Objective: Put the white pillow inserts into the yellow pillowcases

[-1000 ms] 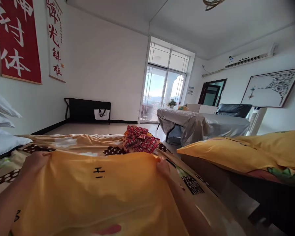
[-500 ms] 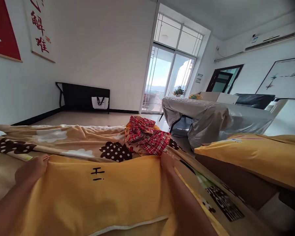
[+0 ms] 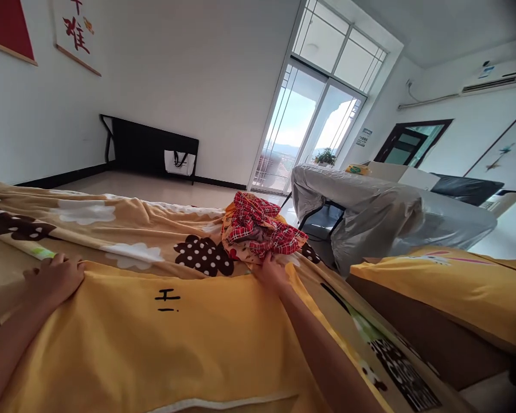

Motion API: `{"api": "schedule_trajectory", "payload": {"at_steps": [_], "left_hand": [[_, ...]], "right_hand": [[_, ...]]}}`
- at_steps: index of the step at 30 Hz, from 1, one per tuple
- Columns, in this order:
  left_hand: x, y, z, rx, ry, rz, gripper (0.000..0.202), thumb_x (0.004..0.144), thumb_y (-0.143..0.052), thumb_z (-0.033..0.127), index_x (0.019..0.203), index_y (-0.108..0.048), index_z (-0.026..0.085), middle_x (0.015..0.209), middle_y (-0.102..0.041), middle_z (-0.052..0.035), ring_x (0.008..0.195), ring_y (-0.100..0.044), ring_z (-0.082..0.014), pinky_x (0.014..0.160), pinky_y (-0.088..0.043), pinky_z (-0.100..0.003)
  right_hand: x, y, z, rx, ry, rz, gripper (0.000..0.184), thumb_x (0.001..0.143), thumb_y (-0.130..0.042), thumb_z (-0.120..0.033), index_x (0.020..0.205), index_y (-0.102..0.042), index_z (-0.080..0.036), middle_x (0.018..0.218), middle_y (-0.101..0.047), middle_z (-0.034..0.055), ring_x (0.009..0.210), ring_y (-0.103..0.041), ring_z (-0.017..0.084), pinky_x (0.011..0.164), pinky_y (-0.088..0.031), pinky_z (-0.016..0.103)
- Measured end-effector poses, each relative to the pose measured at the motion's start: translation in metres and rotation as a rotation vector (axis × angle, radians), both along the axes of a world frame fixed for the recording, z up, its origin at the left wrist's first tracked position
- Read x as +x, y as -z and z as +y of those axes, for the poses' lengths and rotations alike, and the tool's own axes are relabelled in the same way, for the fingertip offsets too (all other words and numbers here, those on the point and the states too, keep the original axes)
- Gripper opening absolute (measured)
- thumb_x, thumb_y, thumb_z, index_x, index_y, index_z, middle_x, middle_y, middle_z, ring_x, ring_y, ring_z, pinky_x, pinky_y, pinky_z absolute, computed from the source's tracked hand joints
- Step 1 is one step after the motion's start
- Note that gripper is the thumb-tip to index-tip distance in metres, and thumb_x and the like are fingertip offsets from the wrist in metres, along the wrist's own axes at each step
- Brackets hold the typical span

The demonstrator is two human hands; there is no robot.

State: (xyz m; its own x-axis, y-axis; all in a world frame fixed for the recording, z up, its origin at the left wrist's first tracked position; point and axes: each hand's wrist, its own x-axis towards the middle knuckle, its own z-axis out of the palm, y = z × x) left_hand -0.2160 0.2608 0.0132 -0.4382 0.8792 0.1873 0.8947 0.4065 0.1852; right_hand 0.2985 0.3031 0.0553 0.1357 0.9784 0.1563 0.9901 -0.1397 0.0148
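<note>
A yellow pillowcase (image 3: 184,338) with black "Hi" lettering lies spread in front of me on a patterned bed sheet (image 3: 133,221). My left hand (image 3: 58,278) is at its far left corner, fingers curled down on the fabric. At the far right corner, my right hand (image 3: 274,272) pinches the edge; its fingertips are partly hidden. Just beyond that hand sits a crumpled red plaid cloth (image 3: 258,223), very near the fingers. A pale edge runs across the pillowcase's near side.
To the right, a yellow pillow (image 3: 451,287) rests on a brown surface. Behind it stands a table under plastic sheeting (image 3: 370,212). A black folded panel (image 3: 137,146) with a white bag (image 3: 179,163) leans by the far wall, left of a glass door (image 3: 309,126).
The pillowcase's far edge has come down onto the bed. My right hand has shifted slightly left, close against the plaid cloth. The camera view has tilted.
</note>
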Motion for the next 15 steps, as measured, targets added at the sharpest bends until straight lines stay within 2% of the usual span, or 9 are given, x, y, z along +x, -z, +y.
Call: {"api": "schedule_trajectory", "payload": {"at_steps": [2,5,8,10,13,15], "left_hand": [[0.003,0.005,-0.001,0.031,0.009,0.014,0.053,0.092,-0.016,0.035,0.113,-0.06,0.015,0.121,-0.051,-0.019,0.113,-0.045,-0.0364,0.094,-0.035,-0.057],[0.007,0.01,-0.002,0.061,-0.014,0.034,0.055,0.092,-0.013,0.033,0.117,-0.058,0.014,0.125,-0.05,-0.0187,0.113,-0.044,-0.0371,0.093,-0.035,-0.056],[0.01,0.012,-0.003,0.055,-0.026,0.05,0.055,0.092,-0.012,0.031,0.117,-0.059,0.013,0.126,-0.05,-0.0187,0.113,-0.045,-0.0363,0.092,-0.036,-0.056],[0.01,0.011,-0.003,0.059,-0.021,0.066,0.056,0.092,-0.011,0.03,0.116,-0.059,0.012,0.124,-0.051,-0.0188,0.113,-0.045,-0.0354,0.092,-0.036,-0.055],[0.011,0.01,-0.005,0.063,-0.026,0.048,0.057,0.092,-0.01,0.031,0.117,-0.058,0.012,0.129,-0.048,-0.019,0.114,-0.044,-0.0364,0.092,-0.037,-0.056],[0.012,0.008,-0.005,0.068,-0.041,0.012,0.056,0.091,-0.012,0.033,0.118,-0.057,0.012,0.131,-0.047,-0.0185,0.115,-0.044,-0.0376,0.092,-0.037,-0.056]], "right_hand": [[-0.005,0.002,0.017,-0.036,0.0,0.009,0.065,0.081,-0.058,-0.041,0.131,-0.047,0.0,0.113,-0.062,0.029,0.107,-0.061,0.035,0.088,-0.043,0.042],[-0.008,0.004,0.045,-0.031,0.028,0.016,0.043,0.083,-0.056,-0.03,0.118,-0.06,-0.006,0.107,-0.066,0.0254,0.103,-0.063,0.032,0.086,-0.046,0.04],[-0.013,0.011,0.069,-0.002,0.058,0.026,0.037,0.089,-0.048,-0.025,0.117,-0.06,-0.004,0.108,-0.065,0.0261,0.102,-0.064,0.031,0.082,-0.048,0.04],[-0.019,0.021,0.081,0.01,0.047,0.028,0.035,0.093,-0.045,-0.025,0.116,-0.06,-0.003,0.109,-0.064,0.0248,0.102,-0.064,0.029,0.083,-0.049,0.04],[-0.022,0.039,0.09,0.004,-0.02,0.024,0.033,0.094,-0.051,-0.033,0.114,-0.059,-0.009,0.113,-0.063,0.0145,0.103,-0.062,0.023,0.089,-0.049,0.042],[-0.015,0.043,0.091,-0.004,-0.095,0.02,0.033,0.092,-0.055,-0.037,0.113,-0.06,-0.013,0.114,-0.063,0.0093,0.102,-0.061,0.02,0.091,-0.049,0.044]]}}
